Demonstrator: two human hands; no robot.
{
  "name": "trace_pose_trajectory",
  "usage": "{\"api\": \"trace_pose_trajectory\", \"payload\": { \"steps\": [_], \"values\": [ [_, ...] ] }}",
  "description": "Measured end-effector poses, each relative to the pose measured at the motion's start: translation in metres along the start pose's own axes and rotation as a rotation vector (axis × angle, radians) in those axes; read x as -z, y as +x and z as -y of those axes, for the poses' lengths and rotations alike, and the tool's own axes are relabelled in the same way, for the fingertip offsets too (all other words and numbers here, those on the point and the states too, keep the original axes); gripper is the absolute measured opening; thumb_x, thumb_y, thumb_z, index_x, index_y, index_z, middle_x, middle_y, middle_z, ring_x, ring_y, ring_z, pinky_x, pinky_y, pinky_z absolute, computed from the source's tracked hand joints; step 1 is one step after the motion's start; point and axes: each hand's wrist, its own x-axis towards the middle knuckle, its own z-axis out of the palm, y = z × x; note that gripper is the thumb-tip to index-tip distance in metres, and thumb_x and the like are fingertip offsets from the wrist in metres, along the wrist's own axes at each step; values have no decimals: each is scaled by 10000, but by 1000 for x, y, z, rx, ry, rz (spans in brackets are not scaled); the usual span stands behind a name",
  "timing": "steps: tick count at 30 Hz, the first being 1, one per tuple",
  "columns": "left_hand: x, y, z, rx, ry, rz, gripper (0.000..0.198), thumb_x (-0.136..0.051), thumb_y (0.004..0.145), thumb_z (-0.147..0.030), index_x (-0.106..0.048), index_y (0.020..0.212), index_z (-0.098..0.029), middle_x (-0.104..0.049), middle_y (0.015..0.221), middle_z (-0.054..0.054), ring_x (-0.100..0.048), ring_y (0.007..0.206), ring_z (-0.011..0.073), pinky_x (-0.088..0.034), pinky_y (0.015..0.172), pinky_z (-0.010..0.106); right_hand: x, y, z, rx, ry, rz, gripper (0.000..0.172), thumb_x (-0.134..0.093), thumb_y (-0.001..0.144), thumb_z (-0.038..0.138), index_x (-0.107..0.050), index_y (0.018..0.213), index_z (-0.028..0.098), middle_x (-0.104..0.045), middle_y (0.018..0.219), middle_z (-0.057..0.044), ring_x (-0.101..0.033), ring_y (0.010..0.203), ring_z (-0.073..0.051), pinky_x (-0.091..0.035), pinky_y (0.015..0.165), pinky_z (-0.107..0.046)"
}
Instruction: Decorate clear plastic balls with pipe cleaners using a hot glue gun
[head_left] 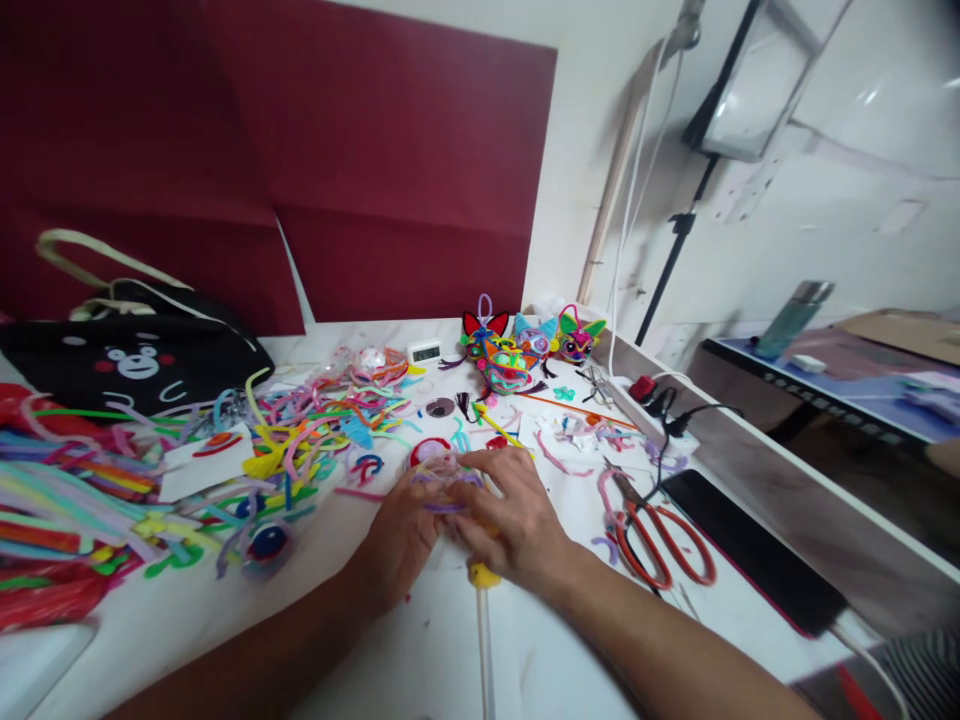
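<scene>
Both hands meet at the middle of the white table around a small clear and purple piece [448,490], whose details are blurred. My left hand [405,530] has its fingers closed on the piece's left side. From the right, my right hand [514,510] curls its fingers over the same piece. A red and white round piece [429,453] shows just beyond the fingertips. Below the right hand is the yellow end [484,574] of a glue gun or similar tool, with a pale cord running toward me.
Colourful pipe cleaners [97,490] heap across the left. Finished cat-like ornaments [510,360] stand at the back. Orange-handled scissors [660,535], a black phone [754,550] and a power strip [660,415] lie right. A black bag [142,350] is back left.
</scene>
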Motion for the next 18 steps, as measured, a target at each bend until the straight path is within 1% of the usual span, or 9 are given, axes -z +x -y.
{"api": "trace_pose_trajectory", "payload": {
  "steps": [3,10,14,18],
  "values": [
    [1,1,1,14,15,-40,185,-565,876,-170,-676,1024,-164,-726,1021,90,-682,918,240,-556,716,319,0,0,0,3,-8,-2,170,-570,938,262,-660,1067,198,-671,1169,-128,-621,1050,-247,-472,874,-428],
    [1,1,0,15,35,-27,229,-573,872,-179,-682,1071,-151,-718,1056,115,-687,951,259,-575,795,372,0,1,-1,23,-14,-14,166,-570,931,251,-662,1051,182,-674,1135,-135,-624,1029,-246,-466,861,-431],
    [-1,0,-1,17,53,-36,252,-576,869,-194,-682,1087,-127,-718,1034,131,-687,942,278,-577,787,393,0,2,0,29,-11,-13,168,-566,931,255,-661,1055,194,-675,1138,-129,-623,1033,-242,-464,852,-429],
    [-3,-1,-1,-8,54,-40,225,-598,856,-196,-684,1054,-133,-725,1008,118,-692,914,272,-576,773,388,1,2,0,39,-21,-24,173,-584,927,250,-669,1060,178,-675,1131,-135,-621,1034,-239,-456,855,-417]
  ]
}}
